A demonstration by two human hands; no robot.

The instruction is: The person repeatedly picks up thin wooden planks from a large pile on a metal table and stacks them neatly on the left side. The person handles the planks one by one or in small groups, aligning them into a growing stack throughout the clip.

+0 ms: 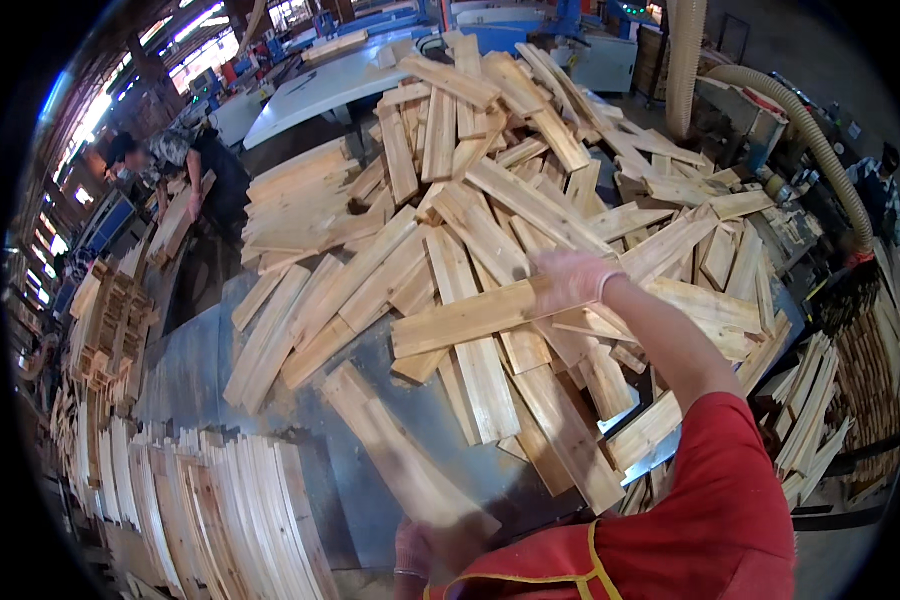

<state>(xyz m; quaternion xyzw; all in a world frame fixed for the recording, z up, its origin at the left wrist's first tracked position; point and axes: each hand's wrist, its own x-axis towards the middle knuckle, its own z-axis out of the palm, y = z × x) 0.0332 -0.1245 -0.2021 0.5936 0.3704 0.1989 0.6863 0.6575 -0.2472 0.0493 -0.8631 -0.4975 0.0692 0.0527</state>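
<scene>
My right hand (573, 283), in a thin pale glove, reaches over the heap and is closed on the end of a wooden board (460, 320). That board lies across other boards and points to the left. Near my body, my left hand (413, 550), also gloved, is at the near end of another wooden board (398, 440), closed at its edge; part of this hand is hidden and blurred. This second board slants away from me over the grey metal table (320, 475). Loose wooden boards (480, 230) are heaped crosswise beyond both hands.
A row of boards on edge (230, 505) stands at the lower left. Flat boards are stacked (295, 200) at the heap's far left. A co-worker (175, 165) handles boards at the left; another person (878, 195) is far right, near a ribbed hose (820, 110). More boards (815, 410) lie right.
</scene>
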